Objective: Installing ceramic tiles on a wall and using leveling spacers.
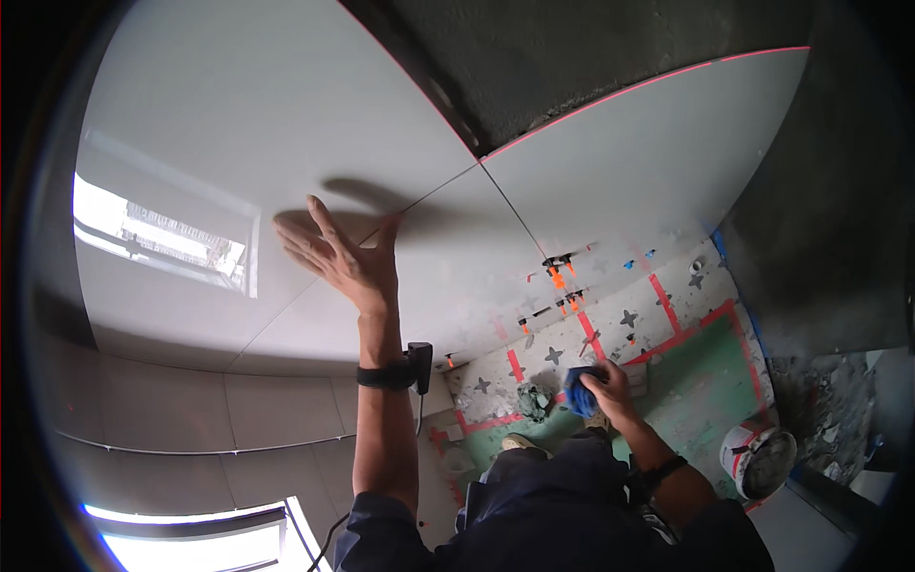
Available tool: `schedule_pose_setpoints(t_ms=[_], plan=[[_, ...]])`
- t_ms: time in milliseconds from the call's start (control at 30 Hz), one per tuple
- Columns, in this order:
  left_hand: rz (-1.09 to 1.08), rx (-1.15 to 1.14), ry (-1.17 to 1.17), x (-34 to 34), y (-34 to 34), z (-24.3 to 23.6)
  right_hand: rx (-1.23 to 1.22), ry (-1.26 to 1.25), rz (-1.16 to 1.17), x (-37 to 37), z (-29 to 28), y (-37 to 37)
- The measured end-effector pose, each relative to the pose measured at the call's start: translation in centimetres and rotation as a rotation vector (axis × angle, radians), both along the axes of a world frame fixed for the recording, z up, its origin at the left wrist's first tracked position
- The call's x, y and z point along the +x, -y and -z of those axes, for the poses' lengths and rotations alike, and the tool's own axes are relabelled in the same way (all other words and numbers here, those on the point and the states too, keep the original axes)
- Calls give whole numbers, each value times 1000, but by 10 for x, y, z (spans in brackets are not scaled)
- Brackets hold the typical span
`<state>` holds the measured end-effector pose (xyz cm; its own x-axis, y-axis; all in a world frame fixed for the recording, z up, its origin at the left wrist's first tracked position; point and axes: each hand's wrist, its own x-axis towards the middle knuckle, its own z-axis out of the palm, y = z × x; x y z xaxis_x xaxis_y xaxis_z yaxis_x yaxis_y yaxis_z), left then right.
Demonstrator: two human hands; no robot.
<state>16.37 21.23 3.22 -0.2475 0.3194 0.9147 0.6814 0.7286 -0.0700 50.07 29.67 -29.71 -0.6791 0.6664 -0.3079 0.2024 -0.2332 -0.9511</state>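
My left hand (348, 262) is spread with bent fingertips at the large glossy white wall tiles (219, 105), close to the joint between two of them; its shadow falls on the tile, and whether every fingertip touches is unclear. My right hand (610, 391) grips a blue cloth (581, 391), low in front of me above the floor. Black and orange levelling clips (558, 270) sit along the lower tile joints, and thin red lines run along the tiles' exposed edges.
Bare dark wall (610, 48) borders the tiles. Below lies a green floor covering (696, 381) with red tape, a crumpled grey-green bag (534, 402) and my feet. A white bucket (758, 458) stands at lower right beside rubble (820, 410). A bright window (191, 534) shows at lower left.
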Motion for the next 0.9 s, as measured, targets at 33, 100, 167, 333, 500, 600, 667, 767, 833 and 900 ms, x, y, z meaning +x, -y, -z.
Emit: schedule_pose_setpoints(t_ms=[33, 100, 167, 333, 500, 600, 667, 767, 833, 900], plan=[[7, -7, 3, 2, -9, 4, 39, 25, 23, 15, 9, -6], [14, 18, 21, 6, -23, 4, 88, 41, 31, 35, 23, -17], [28, 34, 33, 10, -42, 7, 94, 47, 42, 55, 44, -27], [48, 88, 87, 18, -69, 12, 128, 89, 29, 68, 41, -35], [48, 106, 86, 20, -87, 17, 140, 91, 7, 64, 32, -26], [46, 149, 88, 24, -91, 15, 135, 103, -54, 54, 21, -15], [42, 152, 116, 24, -92, 19, 164, 99, -93, 48, 14, -7], [64, 153, 123, 32, -97, 20, 245, 185, -199, 45, 25, 0], [61, 146, 119, 37, -90, 18, 302, 164, -209, 40, 24, 1], [101, 127, 107, 32, -84, 15, 324, 152, -261, 36, 20, 1]])
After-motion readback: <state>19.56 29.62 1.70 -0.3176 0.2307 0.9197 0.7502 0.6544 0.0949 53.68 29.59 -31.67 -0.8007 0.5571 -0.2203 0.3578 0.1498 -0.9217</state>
